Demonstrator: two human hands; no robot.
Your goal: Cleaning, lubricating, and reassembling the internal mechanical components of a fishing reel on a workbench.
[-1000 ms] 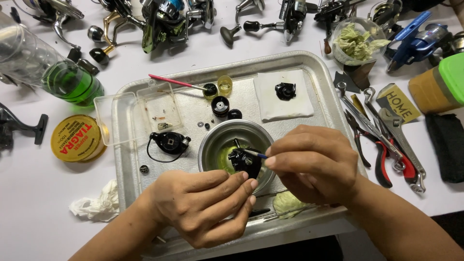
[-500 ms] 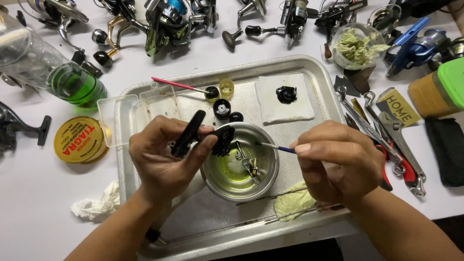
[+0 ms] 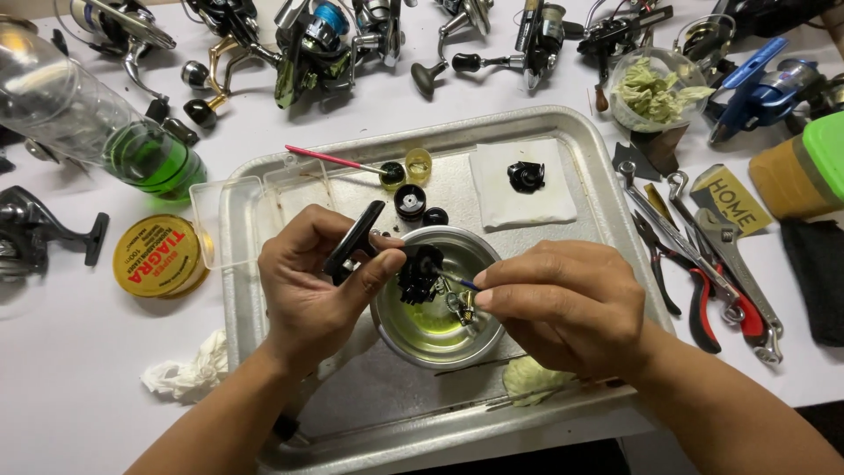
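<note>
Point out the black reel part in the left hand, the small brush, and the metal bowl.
black reel part point(image 3: 418, 273), head view, its toothed body
small brush point(image 3: 463, 281), head view, its blue shaft
metal bowl point(image 3: 470, 248), head view, its far rim

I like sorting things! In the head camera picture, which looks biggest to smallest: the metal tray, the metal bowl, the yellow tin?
1. metal tray
2. metal bowl
3. yellow tin, clearly smaller than the bowl.

White table point(image 3: 61, 413): metal tray point(image 3: 607, 207), fishing reels point(image 3: 325, 35), pliers point(image 3: 703, 299), yellow round tin point(image 3: 156, 255), crumpled rag point(image 3: 186, 374).
</note>
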